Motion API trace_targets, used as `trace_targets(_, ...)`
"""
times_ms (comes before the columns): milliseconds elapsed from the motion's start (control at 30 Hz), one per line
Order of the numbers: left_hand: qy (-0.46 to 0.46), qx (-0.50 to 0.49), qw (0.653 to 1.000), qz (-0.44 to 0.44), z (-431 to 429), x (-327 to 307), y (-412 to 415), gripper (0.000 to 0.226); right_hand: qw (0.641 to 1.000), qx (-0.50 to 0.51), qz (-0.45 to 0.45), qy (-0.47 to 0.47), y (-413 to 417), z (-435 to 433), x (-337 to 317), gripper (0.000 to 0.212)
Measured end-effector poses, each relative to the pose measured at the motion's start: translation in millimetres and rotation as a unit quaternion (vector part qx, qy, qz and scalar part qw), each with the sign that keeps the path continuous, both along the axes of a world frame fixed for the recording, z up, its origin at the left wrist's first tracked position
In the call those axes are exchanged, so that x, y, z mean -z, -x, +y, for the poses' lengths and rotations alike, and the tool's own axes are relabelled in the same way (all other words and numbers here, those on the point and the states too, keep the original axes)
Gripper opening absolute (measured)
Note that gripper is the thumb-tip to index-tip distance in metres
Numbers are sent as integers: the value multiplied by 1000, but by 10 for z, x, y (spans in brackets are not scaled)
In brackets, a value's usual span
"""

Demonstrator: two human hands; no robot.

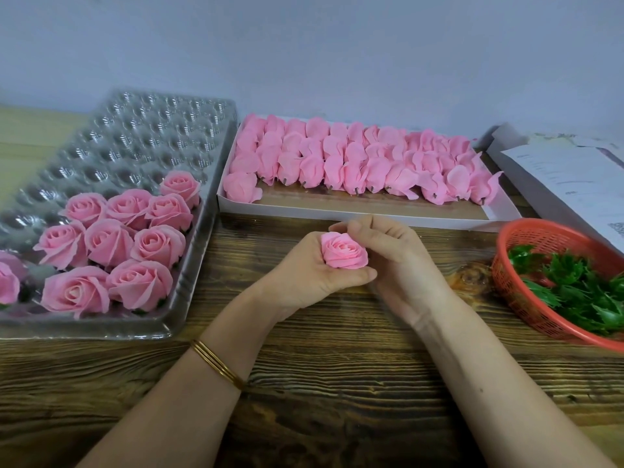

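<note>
A pink rose head [344, 251] sits between both hands above the wooden table [337, 366]. My left hand [310, 275] grips it from below and the left, thumb along its underside. My right hand [388, 255] curls over its right side, fingertips pinching the outer petals at the top. On the left, a clear plastic dimpled tray [141, 136] holds several finished pink roses [111, 244] in its near rows. A white cardboard box [371, 211] behind the hands is packed with rows of pink rose heads lying on their sides [354, 160].
A red mesh basket [540, 238] with green plastic leaves [580, 285] stands at the right edge. Papers and a grey sheet [567, 177] lie at the back right. A pale wall runs behind the table. A gold bangle [216, 363] circles my left wrist.
</note>
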State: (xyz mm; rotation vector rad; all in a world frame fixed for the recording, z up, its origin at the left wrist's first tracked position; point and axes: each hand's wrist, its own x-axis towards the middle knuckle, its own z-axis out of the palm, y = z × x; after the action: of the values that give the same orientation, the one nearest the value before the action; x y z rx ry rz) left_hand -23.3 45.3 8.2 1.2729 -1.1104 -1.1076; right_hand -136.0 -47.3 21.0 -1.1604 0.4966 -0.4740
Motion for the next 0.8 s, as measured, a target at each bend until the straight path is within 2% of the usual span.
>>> trace_targets(167, 3, 1, 1000, -5, 6, -6, 12, 51, 1000, 10, 0, -8, -5, 27, -8, 6)
trace_targets(367, -9, 9, 1000, 13, 12, 5, 0, 38, 999, 17, 2, -28, -3, 45, -55, 12)
trace_targets(500, -14, 33, 997, 66, 2, 5, 8, 35, 997, 11, -52, -57, 39, -9, -100, 9)
trace_targets(600, -17, 61, 993, 95, -1, 13, 20, 37, 996, -28, -83, -36, 72, -10, -133, 15)
trace_targets(700, -17, 113, 985, 127, 11, 0, 21, 40, 994, -60, -95, -19, 74, 32, -154, 7)
trace_targets(800, -24, 151, 977, 149, 29, -31, 20, 30, 991, -91, -98, 10, 75, 75, -182, 12)
